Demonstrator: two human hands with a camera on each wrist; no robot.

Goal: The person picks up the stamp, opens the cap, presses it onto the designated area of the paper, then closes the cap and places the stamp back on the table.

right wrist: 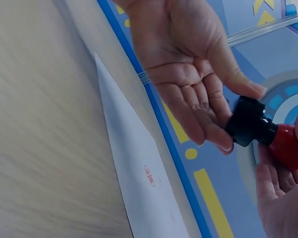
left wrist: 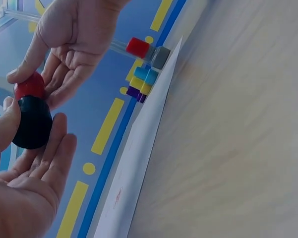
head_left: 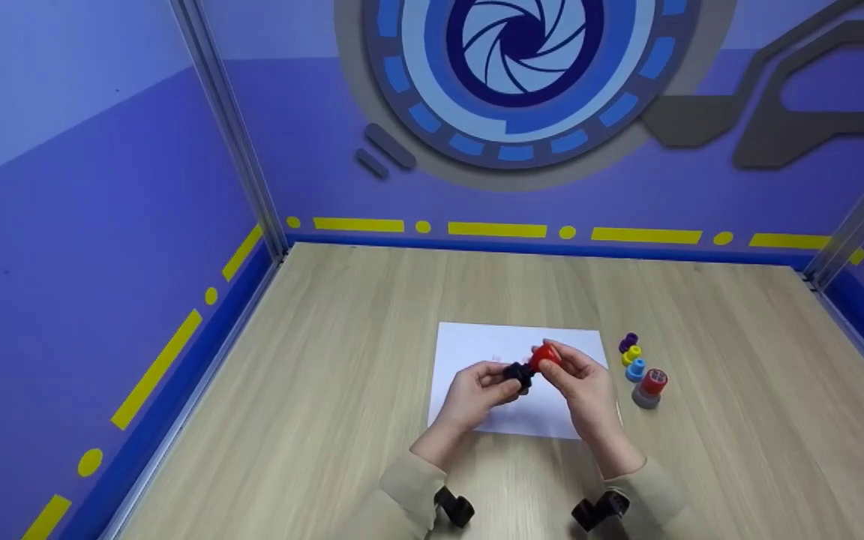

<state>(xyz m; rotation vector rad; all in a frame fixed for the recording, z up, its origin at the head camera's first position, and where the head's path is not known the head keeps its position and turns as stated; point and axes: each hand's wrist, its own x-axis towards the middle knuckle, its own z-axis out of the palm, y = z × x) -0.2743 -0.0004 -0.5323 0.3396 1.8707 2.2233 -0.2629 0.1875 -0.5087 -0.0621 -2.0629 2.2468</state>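
Over the sheet of white paper (head_left: pixel 458 349), both hands hold a stamp with a rounded red handle (head_left: pixel 547 355) and a black lower part (head_left: pixel 520 376). My left hand (head_left: pixel 469 392) pinches the black part between thumb and fingers. The red handle is gripped by my right hand (head_left: pixel 588 386), thumb on its near side. In the right wrist view, a narrow black neck (right wrist: pixel 268 132) joins the red handle to the wider black end (right wrist: pixel 247 120). A small red printed mark (right wrist: pixel 149 176) shows on the paper there.
Right of the paper stand a red-topped stamp with a grey base (head_left: pixel 649 388) and small blue (head_left: pixel 635 370), yellow (head_left: pixel 631 355) and purple (head_left: pixel 628 343) pieces in a row. Patterned walls (head_left: pixel 372 187) enclose the wooden table (head_left: pixel 327 360) at the back and sides.
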